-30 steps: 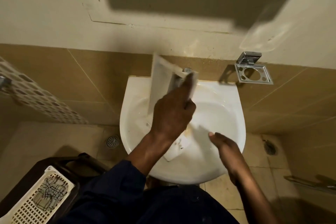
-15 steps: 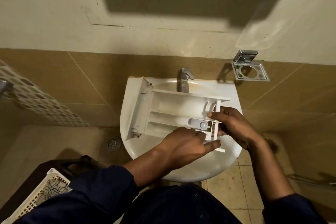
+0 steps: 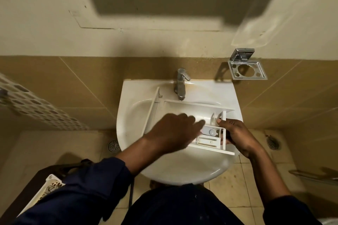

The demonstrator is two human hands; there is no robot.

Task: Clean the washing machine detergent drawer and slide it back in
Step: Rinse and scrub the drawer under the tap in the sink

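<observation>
The white detergent drawer [image 3: 192, 109] lies flat across the white sink basin [image 3: 131, 115], its front panel to the left and its open compartments facing up. My right hand [image 3: 236, 135] grips the drawer's right end, fingers wrapped over the end wall. My left hand [image 3: 173, 131] is spread flat over the middle of the drawer with fingers reaching into a compartment; it is motion-blurred and covers the drawer's centre. A grey-blue siphon cap [image 3: 209, 131] shows between the two hands.
A chrome tap [image 3: 181, 84] stands at the back of the basin, just above the drawer. A chrome holder [image 3: 247, 68] is fixed to the tiled wall at right. A white perforated basket [image 3: 43, 190] sits on a dark stool at lower left. Floor drains flank the basin.
The drawer went from held upright in my left hand to lying flat in the basin. My right hand took hold of its right end, and my left hand moved up over the compartments.
</observation>
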